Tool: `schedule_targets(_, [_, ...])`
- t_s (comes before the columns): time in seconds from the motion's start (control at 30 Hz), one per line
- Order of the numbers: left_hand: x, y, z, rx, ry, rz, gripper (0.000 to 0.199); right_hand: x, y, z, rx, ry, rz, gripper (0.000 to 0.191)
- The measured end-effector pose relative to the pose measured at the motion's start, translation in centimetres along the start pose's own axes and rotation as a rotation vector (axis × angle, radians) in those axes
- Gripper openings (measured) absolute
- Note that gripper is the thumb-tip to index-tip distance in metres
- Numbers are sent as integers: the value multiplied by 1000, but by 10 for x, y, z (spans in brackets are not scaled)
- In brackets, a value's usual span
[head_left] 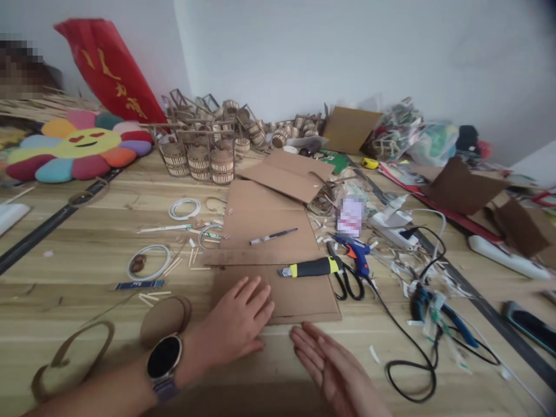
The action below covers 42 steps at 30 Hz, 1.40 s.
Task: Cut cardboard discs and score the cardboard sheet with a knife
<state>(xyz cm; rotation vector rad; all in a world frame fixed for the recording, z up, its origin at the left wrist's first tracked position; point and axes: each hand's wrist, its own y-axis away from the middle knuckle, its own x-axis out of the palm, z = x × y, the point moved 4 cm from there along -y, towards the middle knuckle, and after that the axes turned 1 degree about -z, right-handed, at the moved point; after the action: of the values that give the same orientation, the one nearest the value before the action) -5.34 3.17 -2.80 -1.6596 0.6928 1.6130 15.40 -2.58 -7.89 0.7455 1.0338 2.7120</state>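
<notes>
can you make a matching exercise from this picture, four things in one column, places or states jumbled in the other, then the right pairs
Things
1. Bare left hand
2. Yellow-and-black utility knife
3. Slim black pen
4. Multicoloured flower-shaped plush cushion

Places or states
A. In front of the bright red bag with gold writing
B. Metal blade end pointing left
C. Dark round watch at the wrist
D. On flat brown cardboard, beyond the knife

Pairs: 1-C; 2-B; 3-D; 4-A

A smiling flower cushion (89, 145) lies left of small slatted baskets (200, 162), a red bag (102, 63) tilted behind.
</notes>
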Motion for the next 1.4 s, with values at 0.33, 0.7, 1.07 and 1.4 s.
schedule_targets(0.33, [21, 3, -10, 117, -178, -3, 34, -2, -4, 1, -143, 66, -5, 45])
schedule_targets(0.7, [15, 59, 29, -686, -182, -223, 35, -61, -37, 76, -742, 1030, -352, 60])
schedule_targets(1.07, [14, 67, 36, -1027, 595, -297, 44, -34, -29, 85, -754, 1160, -276, 49])
schedule_targets(1.4, [9, 73, 37, -1414, 1529, -500, 52, -45, -32, 85, -514, 744, -118, 52])
